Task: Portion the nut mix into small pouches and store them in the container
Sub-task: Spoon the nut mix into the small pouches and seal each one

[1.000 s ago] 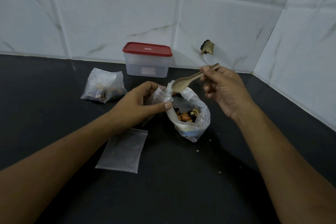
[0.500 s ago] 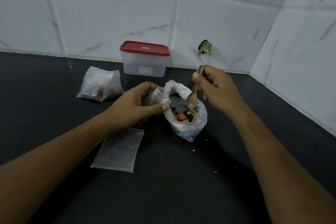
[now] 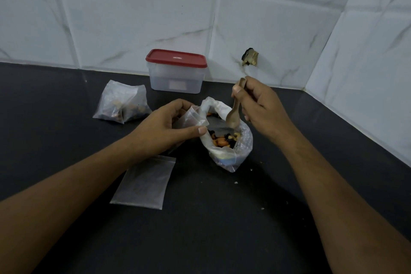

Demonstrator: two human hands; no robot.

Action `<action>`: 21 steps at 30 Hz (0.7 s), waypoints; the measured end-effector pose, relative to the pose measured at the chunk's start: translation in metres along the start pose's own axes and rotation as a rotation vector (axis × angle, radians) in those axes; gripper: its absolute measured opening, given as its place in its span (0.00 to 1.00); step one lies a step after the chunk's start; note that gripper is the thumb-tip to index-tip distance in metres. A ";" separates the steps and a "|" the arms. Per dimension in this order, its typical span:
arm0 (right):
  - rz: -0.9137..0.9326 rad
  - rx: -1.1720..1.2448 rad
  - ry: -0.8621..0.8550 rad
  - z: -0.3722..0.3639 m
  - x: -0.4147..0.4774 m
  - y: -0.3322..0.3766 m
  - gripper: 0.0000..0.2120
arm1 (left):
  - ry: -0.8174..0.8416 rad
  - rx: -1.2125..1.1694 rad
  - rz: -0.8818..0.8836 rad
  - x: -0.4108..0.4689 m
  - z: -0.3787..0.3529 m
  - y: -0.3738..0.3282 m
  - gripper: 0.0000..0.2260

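- The left hand (image 3: pixel 164 128) grips a small pouch (image 3: pixel 193 118) of clear plastic. Its fingers curl over the far side and the thumb presses along the near edge.
- The small pouch is held at the left rim of the bag (image 3: pixel 243 144), touching or almost touching it; I cannot tell which.
- The right hand (image 3: pixel 261 109) pinches the handle of a wooden spoon (image 3: pixel 233 115) between the thumb and curled fingers. The handle points up and the bowl points down into the bag's mouth.
- The spoon's bowl hangs just over the nut mix (image 3: pixel 223 139); whether it touches the nuts cannot be told.
- The nut mix, made of orange, pale and dark pieces, lies in the bottom of the open clear bag. The bag stands on the counter (image 3: pixel 222 240) between the two hands.
- Two filled pouches (image 3: pixel 121 104) lean together on the counter to the left, beyond the left hand and apart from the bag.
- An empty pouch (image 3: pixel 144 183) lies flat on the counter just beside the left forearm, on its near side.
- The container (image 3: pixel 176 82) stands at the back against the wall (image 3: pixel 133 18) with its red lid (image 3: pixel 175 58) on. Its frosted sides hide whatever is inside.
- A few pale crumbs (image 3: pixel 236 182) lie scattered on the dark counter, near the bag on its near and right sides.
- The wall is white marbled tile, with a broken hole (image 3: pixel 250 58) to the right of the container.
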State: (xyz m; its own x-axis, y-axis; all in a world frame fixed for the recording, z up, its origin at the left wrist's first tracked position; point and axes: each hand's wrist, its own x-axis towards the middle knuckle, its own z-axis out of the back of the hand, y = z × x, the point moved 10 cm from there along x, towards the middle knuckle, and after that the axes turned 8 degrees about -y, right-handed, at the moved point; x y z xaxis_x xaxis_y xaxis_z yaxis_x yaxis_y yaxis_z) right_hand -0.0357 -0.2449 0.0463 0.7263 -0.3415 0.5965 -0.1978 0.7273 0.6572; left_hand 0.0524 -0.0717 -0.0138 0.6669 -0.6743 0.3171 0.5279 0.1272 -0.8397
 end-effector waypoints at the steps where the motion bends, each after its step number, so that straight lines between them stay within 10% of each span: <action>1: 0.013 -0.020 0.014 -0.001 0.000 0.001 0.13 | -0.001 0.000 0.000 0.000 0.000 0.000 0.25; 21: -0.090 -0.046 -0.141 0.013 0.003 -0.015 0.14 | -0.001 -0.014 0.007 0.001 0.000 0.004 0.29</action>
State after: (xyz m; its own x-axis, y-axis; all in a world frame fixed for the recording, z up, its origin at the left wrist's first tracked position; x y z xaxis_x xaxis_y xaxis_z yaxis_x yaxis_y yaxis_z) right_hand -0.0393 -0.2646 0.0442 0.6398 -0.4838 0.5971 -0.1034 0.7157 0.6907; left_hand 0.0550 -0.0718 -0.0169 0.6708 -0.6729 0.3119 0.5161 0.1216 -0.8478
